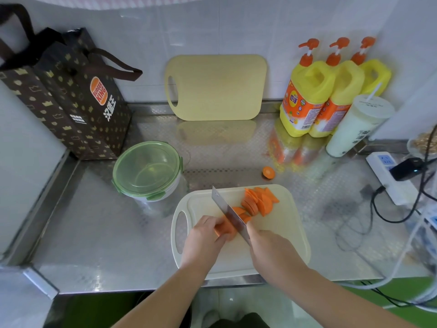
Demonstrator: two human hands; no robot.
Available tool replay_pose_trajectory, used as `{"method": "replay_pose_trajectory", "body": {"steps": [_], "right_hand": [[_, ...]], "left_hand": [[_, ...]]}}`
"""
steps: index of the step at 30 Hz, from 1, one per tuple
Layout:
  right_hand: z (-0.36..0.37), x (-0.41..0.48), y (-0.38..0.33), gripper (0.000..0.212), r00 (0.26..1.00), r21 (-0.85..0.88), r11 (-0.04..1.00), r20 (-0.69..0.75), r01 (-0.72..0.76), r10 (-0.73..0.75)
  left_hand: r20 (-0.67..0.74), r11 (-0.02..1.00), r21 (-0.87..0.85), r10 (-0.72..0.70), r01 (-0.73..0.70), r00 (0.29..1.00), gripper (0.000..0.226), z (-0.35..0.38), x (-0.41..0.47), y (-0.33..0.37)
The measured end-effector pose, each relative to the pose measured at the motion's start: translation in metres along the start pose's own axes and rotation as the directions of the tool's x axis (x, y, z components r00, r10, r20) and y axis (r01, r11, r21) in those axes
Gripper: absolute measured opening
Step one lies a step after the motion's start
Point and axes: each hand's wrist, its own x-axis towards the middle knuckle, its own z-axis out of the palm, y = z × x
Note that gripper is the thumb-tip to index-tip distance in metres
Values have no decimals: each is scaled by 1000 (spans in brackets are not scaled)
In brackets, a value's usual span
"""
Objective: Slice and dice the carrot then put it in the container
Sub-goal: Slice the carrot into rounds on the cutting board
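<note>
On the white cutting board (pixel 279 235) my left hand (pixel 204 235) grips the uncut piece of carrot (pixel 225 229) with curled fingers. My right hand (pixel 267 245) holds a cleaver (pixel 228 213) by its handle, the blade standing on the carrot just right of my left fingers. Cut carrot slices (pixel 257 201) lie in a fanned pile at the board's far right. A carrot end (pixel 268 172) sits on the counter beyond the board. The round container (pixel 147 171) with a green clip lid stands to the left of the board, its lid on.
A brown paper bag (pixel 71 95) stands at the back left. A beige cutting board (pixel 216 87) leans on the wall. Yellow detergent bottles (pixel 307 95) and a white cup (pixel 354 126) stand at the back right. A power strip (pixel 387 176) with cables lies at right.
</note>
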Motion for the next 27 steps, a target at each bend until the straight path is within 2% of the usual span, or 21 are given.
{"method": "replay_pose_trajectory", "body": {"steps": [5, 9, 18, 27], "right_hand": [[-1, -2, -4, 47, 999, -36, 999, 30, 12, -11], [0, -1, -3, 47, 999, -25, 1000, 36, 8, -7], [5, 1, -10, 53, 997, -119, 992, 77, 36, -27], [17, 16, -3, 40, 996, -71, 996, 78, 45, -40]], "left_hand": [[11, 999, 27, -28, 27, 1000, 20, 0, 0, 1], [15, 998, 43, -40, 40, 999, 20, 1, 1, 0], [1, 999, 37, -15, 15, 1000, 22, 3, 2, -2], [4, 999, 38, 1, -1, 1000, 26, 1, 1, -1]]}}
